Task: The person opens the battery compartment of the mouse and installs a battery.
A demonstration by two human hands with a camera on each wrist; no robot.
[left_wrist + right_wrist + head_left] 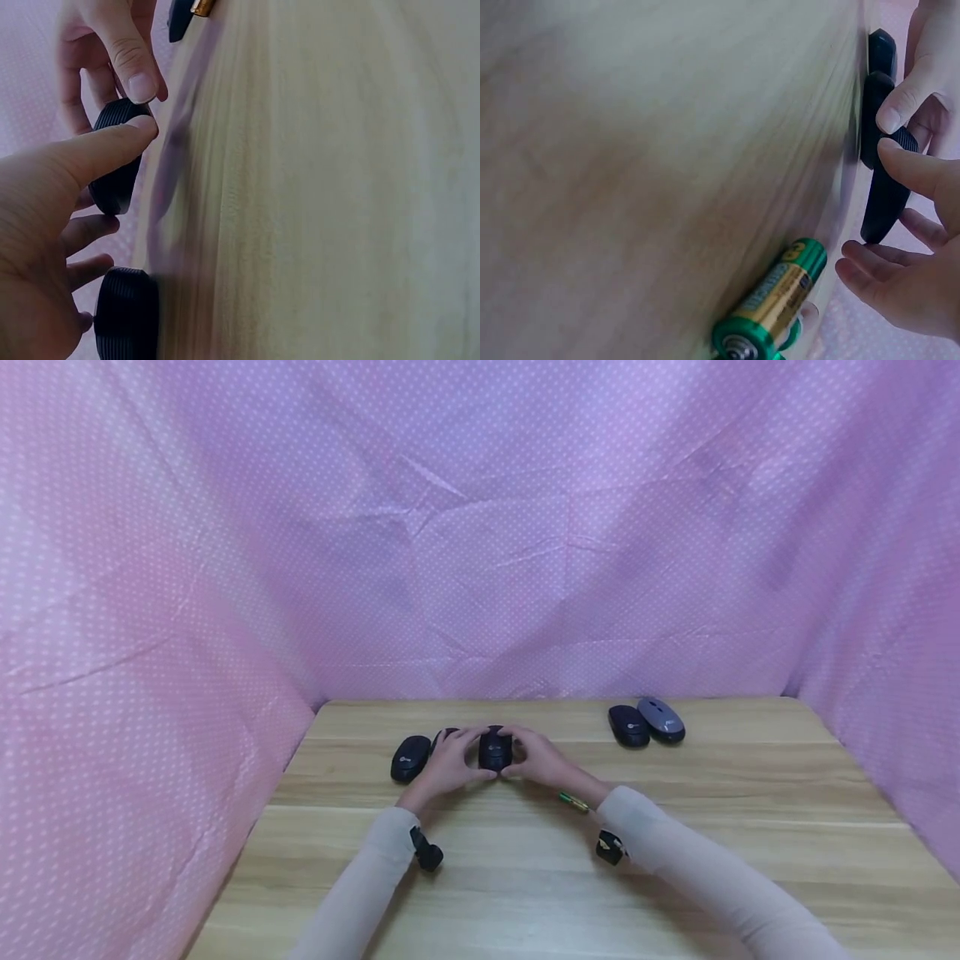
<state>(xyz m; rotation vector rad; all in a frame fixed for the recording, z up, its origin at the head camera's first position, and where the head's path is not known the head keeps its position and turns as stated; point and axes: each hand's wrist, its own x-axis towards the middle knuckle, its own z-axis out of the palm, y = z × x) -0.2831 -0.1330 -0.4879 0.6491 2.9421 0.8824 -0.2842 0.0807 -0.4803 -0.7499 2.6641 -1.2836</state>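
Observation:
Both hands hold a black computer mouse (496, 750) between them over the table. The left hand (452, 762) grips its left side, and the right hand (542, 758) takes the right side, thumbs nearly meeting at the near end. In the left wrist view the held mouse (120, 172) is tilted, its ribbed edge showing under the thumbs. Beyond the left fingers lies a second black mouse (442, 737), mostly hidden by that hand. Another black mouse (411, 758) rests just left of it.
Green-and-gold batteries (772, 300) lie on the wooden table (510, 893) beside the right wrist. Farther right, a black mouse (628, 727) and a grey mouse (662, 720) sit side by side. Pink dotted cloth (487, 577) hangs around the table.

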